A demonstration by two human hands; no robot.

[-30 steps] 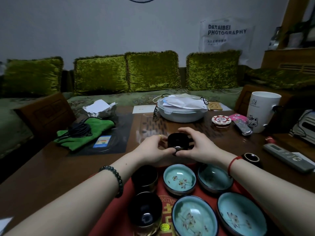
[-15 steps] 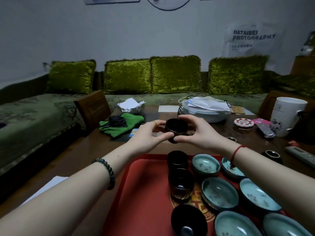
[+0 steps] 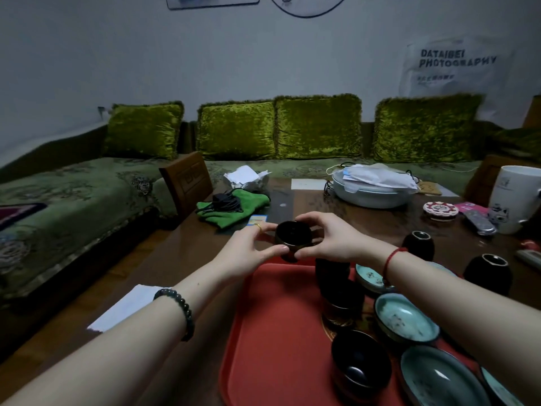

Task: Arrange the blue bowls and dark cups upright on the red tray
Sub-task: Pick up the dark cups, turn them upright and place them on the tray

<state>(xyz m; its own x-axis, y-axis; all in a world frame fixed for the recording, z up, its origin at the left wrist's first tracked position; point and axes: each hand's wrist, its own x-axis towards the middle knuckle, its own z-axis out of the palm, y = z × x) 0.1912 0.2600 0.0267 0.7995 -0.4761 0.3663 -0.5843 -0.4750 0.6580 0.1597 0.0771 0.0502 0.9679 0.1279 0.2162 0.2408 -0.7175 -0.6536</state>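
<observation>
Red tray (image 3: 278,332) on the wooden counter (image 3: 181,259), carrying a column of three dark cups (image 3: 360,364), the nearest plainly upright, with blue bowls (image 3: 407,320) open side up to their right. Left grip (image 3: 244,253) and right grip (image 3: 336,241) both pinch the held cup (image 3: 293,236) between thumb and fingers, above the tray's far edge, mouth tilted toward the camera. Two inverted cups (image 3: 418,244) stand on the counter, right of the tray.

red tray (image 3: 275,332), dark cups (image 3: 293,236), blue bowls (image 3: 407,320), green cushions (image 3: 317,126)
</observation>
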